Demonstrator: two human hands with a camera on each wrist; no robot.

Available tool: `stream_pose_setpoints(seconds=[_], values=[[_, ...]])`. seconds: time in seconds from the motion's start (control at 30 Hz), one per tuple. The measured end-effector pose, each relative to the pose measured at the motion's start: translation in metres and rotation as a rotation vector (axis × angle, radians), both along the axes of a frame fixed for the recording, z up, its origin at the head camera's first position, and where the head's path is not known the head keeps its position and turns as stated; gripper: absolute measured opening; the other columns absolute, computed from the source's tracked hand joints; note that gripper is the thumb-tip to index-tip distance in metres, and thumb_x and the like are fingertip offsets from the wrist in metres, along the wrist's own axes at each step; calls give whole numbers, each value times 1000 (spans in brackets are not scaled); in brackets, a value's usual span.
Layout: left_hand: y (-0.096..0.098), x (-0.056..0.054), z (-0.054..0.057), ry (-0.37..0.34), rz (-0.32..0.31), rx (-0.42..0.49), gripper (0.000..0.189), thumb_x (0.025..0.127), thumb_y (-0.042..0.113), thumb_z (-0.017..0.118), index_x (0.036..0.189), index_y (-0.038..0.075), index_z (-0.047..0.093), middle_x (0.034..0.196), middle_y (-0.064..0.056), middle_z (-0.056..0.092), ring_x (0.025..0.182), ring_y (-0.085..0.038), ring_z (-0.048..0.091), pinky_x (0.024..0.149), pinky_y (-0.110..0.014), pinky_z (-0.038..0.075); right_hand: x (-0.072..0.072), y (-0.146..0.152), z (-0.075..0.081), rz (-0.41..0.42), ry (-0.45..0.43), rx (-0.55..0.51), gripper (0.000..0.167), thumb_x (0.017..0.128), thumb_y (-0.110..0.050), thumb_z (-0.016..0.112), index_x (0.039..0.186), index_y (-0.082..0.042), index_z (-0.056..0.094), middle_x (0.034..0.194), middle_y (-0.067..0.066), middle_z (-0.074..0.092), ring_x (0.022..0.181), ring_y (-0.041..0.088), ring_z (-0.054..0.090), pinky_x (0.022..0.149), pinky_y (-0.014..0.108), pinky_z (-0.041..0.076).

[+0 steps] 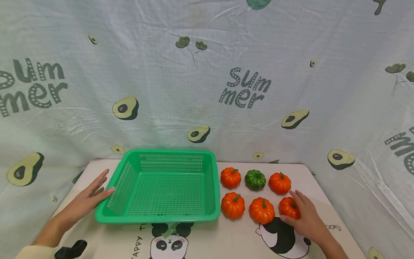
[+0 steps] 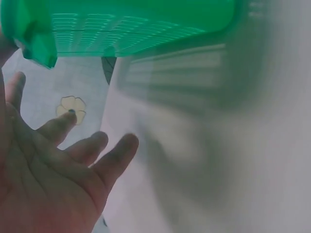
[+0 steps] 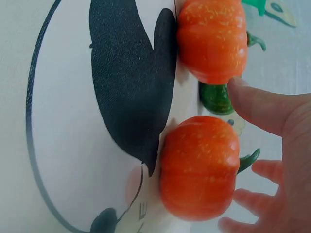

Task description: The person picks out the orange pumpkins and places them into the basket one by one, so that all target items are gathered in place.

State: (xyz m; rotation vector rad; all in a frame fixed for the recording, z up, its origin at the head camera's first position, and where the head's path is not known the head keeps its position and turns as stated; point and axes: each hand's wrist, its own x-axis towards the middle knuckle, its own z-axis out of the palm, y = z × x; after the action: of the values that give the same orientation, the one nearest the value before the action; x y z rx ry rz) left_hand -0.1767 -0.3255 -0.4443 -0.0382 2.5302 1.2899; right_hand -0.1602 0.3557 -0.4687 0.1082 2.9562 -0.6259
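Observation:
My left hand [image 1: 84, 202] is at the left side of a green plastic basket [image 1: 158, 218], its thumb at the rim and its fingers spread. In the left wrist view, the palm and extended fingers show below the basket's slotted wall [image 2: 97, 34]. On the right, my right hand [image 1: 305, 217] spreads around a small orange pumpkin [image 1: 289, 208] with a green stem. The right wrist view shows that pumpkin [image 3: 199, 167] between thumb and fingers, which are not closed round it. Another orange pumpkin [image 1: 262, 210] lies just left of it.
Right of the basket are more orange pumpkins, one at the near left [image 1: 233, 205], one at the back left [image 1: 230, 177] and one at the back right [image 1: 279, 183]. A green pumpkin [image 1: 255, 180] sits between the back two. Behind the table [image 1: 110, 241] hangs a printed curtain [image 1: 168, 90].

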Motion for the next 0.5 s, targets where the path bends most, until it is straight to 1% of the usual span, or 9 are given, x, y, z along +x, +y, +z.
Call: stream_pose_setpoints(seconds=[0.1, 0.13, 0.17, 0.2, 0.23, 0.3, 0.37, 0.43, 0.5], values=[[1, 2, -6, -38, 30, 42, 90, 109, 55, 44, 163, 31, -23, 169, -38, -7, 150, -66, 14, 107, -71, 42, -1, 4, -3, -36, -27, -72, 111, 83, -44, 86, 162, 1, 22, 164, 37, 19, 144, 59, 25, 106, 73, 38], [2, 3, -8, -45, 33, 71, 87, 110, 54, 43, 163, 31, -23, 168, -39, -5, 150, -65, 18, 105, -66, 48, -2, 5, -4, -48, -32, -90, 111, 83, -42, 86, 162, 1, 22, 163, 37, 20, 144, 59, 27, 107, 72, 38], [3, 4, -10, -48, 33, 100, 85, 111, 53, 41, 163, 31, -23, 168, -39, -2, 148, -62, 26, 102, -59, 52, -2, 7, -5, -58, -34, -104, 111, 83, -42, 87, 162, 2, 21, 162, 38, 23, 142, 59, 30, 107, 72, 38], [4, 5, -12, -48, 36, 133, 83, 111, 51, 40, 163, 31, -22, 168, -40, 2, 145, -57, 37, 99, -52, 55, -3, 8, -6, -68, -37, -118, 110, 84, -41, 87, 162, 2, 21, 162, 38, 25, 142, 59, 31, 108, 72, 37], [4, 5, -14, -51, 39, 169, 81, 112, 50, 38, 164, 32, -21, 168, -39, 4, 140, -48, 47, 96, -45, 56, -3, 9, -8, -77, -40, -130, 110, 84, -41, 87, 162, 2, 22, 160, 38, 27, 141, 59, 33, 109, 72, 37], [6, 6, -18, -50, 36, 233, 76, 113, 48, 35, 164, 32, -20, 169, -37, 5, 127, -26, 56, 88, -33, 55, -3, 10, -10, -97, -44, -140, 107, 85, -39, 86, 161, 3, 23, 159, 38, 30, 140, 58, 36, 110, 71, 36], [8, 7, -21, -45, 39, 268, 74, 114, 47, 33, 165, 31, -17, 171, -34, 4, 115, -5, 53, 85, -26, 53, -3, 10, -11, -115, -43, -143, 104, 86, -38, 86, 160, 3, 26, 158, 38, 33, 139, 58, 37, 110, 70, 37], [9, 6, -23, -42, 46, 289, 73, 113, 49, 33, 166, 31, -15, 172, -31, -1, 108, 6, 49, 84, -24, 52, -3, 10, -12, -132, -40, -144, 100, 86, -36, 86, 159, 3, 30, 157, 38, 35, 139, 57, 37, 110, 69, 38], [11, 6, -24, -44, 47, 311, 73, 113, 50, 32, 166, 31, -14, 173, -28, -5, 106, 11, 46, 85, -22, 51, -3, 11, -12, -142, -33, -142, 97, 86, -34, 86, 158, 3, 33, 156, 38, 37, 139, 57, 38, 110, 69, 38]])
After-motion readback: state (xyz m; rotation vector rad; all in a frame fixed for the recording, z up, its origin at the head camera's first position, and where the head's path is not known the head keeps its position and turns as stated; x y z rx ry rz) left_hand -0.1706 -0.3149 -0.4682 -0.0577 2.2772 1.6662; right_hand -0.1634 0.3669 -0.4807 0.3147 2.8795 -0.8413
